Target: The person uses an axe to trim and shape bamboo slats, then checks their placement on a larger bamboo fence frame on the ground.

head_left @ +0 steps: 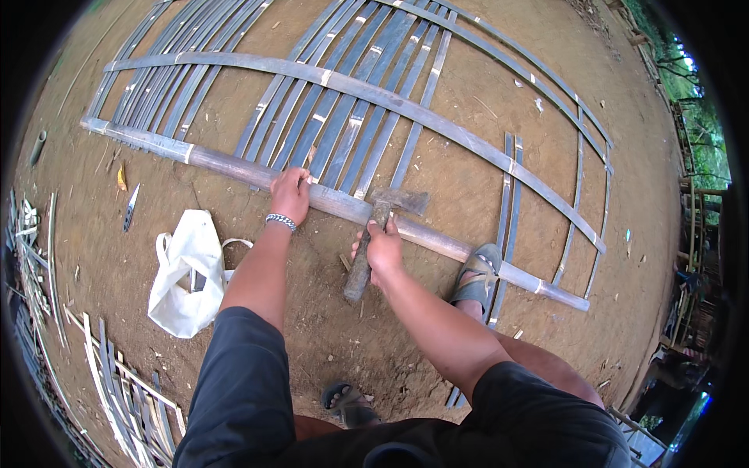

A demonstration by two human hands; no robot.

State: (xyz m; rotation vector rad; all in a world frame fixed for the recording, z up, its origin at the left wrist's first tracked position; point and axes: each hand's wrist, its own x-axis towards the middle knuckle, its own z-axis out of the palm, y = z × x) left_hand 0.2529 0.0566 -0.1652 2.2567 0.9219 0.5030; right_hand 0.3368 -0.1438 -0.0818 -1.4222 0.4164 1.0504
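Dirt ground point(374, 335); pole point(339, 203) under left hand point(290, 196), hatchet point(359, 274) in right hand point(383, 249).

the top edge crops the slats point(318, 118); the bag point(184, 313) partly hides its contents point(198, 281).

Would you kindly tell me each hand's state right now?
Left hand: fingers curled at the bamboo pole; whether it grips anything cannot be told.
Right hand: closed, holding the hatchet by its handle.

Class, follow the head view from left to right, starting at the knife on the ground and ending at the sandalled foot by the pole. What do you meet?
Knife → white bag → left hand → right hand gripping a hatchet-like tool → sandalled foot.
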